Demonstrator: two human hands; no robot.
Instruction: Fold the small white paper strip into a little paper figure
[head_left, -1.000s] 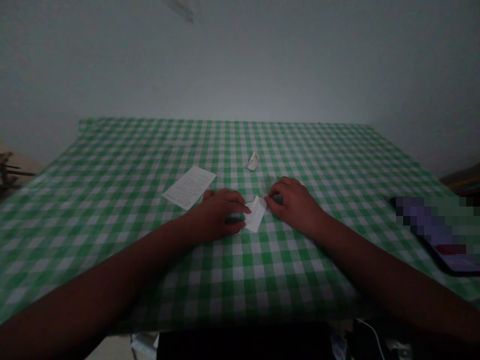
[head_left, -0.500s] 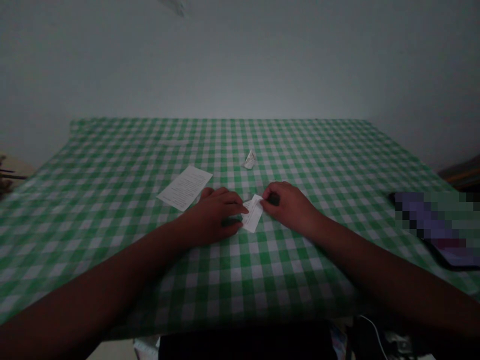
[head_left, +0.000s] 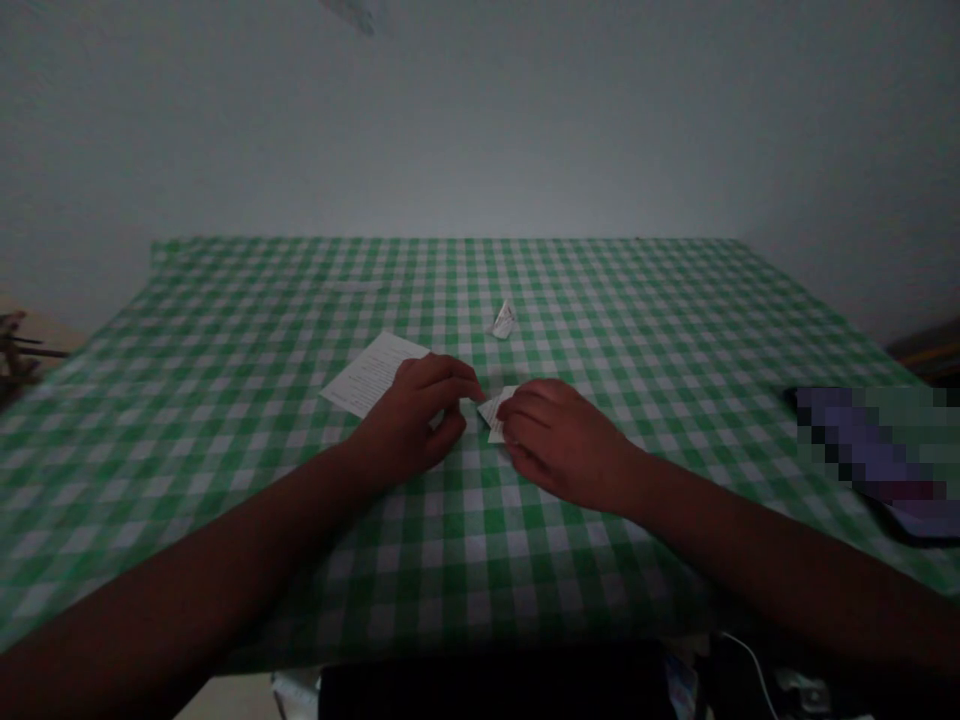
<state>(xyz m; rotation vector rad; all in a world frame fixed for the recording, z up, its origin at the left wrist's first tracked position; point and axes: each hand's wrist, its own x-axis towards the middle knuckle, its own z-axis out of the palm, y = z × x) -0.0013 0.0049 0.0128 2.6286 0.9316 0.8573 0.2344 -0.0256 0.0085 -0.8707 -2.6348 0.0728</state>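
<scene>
A small folded white paper slip (head_left: 494, 413) lies on the green-and-white checked tablecloth (head_left: 225, 420) between my hands. My left hand (head_left: 417, 418) is curled, its fingertips pinching the slip's left edge. My right hand (head_left: 557, 440) lies over the slip's right part with fingers bent and pressed on it, hiding most of it. Only a small white corner shows between the two hands.
A flat printed sheet of paper (head_left: 369, 373) lies just behind my left hand. A small crumpled paper piece (head_left: 504, 320) sits farther back. A dark phone (head_left: 885, 460), partly blurred out, rests at the right edge. A wall stands behind the table.
My right hand has moved left and nearer, coming down over the slip. The slip looks folded smaller. My left hand has shifted slightly back and now pinches the left edge.
</scene>
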